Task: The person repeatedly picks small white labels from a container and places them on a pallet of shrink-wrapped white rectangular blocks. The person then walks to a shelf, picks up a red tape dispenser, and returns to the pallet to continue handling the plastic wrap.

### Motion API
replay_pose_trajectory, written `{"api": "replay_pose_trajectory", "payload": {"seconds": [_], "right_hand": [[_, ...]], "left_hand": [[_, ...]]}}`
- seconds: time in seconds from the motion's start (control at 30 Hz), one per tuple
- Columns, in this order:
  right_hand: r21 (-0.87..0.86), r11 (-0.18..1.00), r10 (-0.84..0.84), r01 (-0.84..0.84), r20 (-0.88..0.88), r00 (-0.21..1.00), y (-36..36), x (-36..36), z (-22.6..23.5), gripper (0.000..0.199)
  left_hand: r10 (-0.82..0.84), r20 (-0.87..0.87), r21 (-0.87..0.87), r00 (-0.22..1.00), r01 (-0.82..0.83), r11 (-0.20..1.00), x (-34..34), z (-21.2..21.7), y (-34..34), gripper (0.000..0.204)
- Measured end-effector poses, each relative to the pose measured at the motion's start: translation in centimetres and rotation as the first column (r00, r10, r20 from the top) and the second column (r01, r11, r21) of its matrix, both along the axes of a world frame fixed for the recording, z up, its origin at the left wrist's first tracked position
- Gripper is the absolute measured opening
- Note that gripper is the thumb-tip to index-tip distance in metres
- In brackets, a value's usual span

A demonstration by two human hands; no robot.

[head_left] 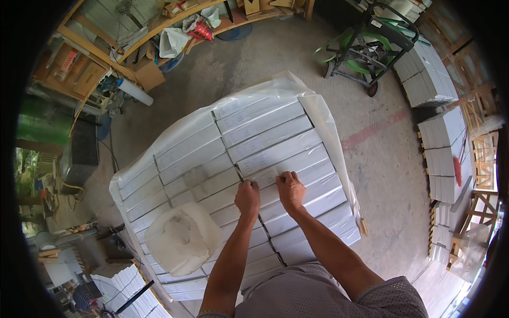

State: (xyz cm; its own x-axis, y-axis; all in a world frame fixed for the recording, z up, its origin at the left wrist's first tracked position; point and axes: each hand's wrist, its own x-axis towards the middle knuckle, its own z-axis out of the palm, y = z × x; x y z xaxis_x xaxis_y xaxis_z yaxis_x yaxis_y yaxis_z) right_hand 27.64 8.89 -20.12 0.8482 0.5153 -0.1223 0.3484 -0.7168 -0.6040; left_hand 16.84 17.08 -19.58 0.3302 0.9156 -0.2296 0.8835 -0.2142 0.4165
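A tall stack of long white boxes [254, 143] stands in front of me under a clear plastic sheet [318, 111]. My left hand [247, 197] and my right hand [290, 190] rest side by side on the sheet near the stack's middle. Both hands have their fingers curled and pinch the film against the box tops. A bundled roll of white plastic film [182, 237] lies on the stack at the lower left, just left of my left forearm.
A green and black strapping cart [366, 50] stands at the back right. More stacks of white boxes [427, 74] on wooden pallets line the right side. Wooden shelves with boxes and bags [159, 37] run along the back left. Concrete floor surrounds the stack.
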Motion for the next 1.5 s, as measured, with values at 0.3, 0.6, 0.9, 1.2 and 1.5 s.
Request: {"api": "replay_pose_trajectory", "payload": {"seconds": [0.3,0.6,0.9,1.2,1.5], "right_hand": [[-0.040,0.998,0.041,-0.039,0.045,0.998,0.3,0.0,0.4,0.017],[-0.134,0.989,0.053,-0.057,-0.035,0.998,0.1,0.9,0.8,0.027],[0.147,0.845,0.436,-0.514,0.367,0.822,-0.8,0.4,1.3,0.027],[0.175,0.871,0.444,-0.458,0.118,0.888,-5.4,-1.1,3.2,0.027],[0.421,0.779,0.626,-0.464,-0.547,0.556,-10.7,-5.6,14.1,0.032]], "left_hand": [[0.006,-0.133,0.105,0.991,0.008,0.994,0.9,0.3,-0.6,0.023],[0.108,-0.164,0.057,0.980,-0.100,0.993,-0.1,0.3,-0.5,0.028],[-0.233,-0.161,0.375,0.959,0.278,0.884,-1.7,-1.1,-1.7,0.035],[-0.118,0.334,-0.054,0.935,0.144,0.988,-5.8,-0.7,-4.8,0.038],[0.767,0.366,-0.908,0.527,0.383,0.170,-9.6,12.4,-10.5,0.059]]}}
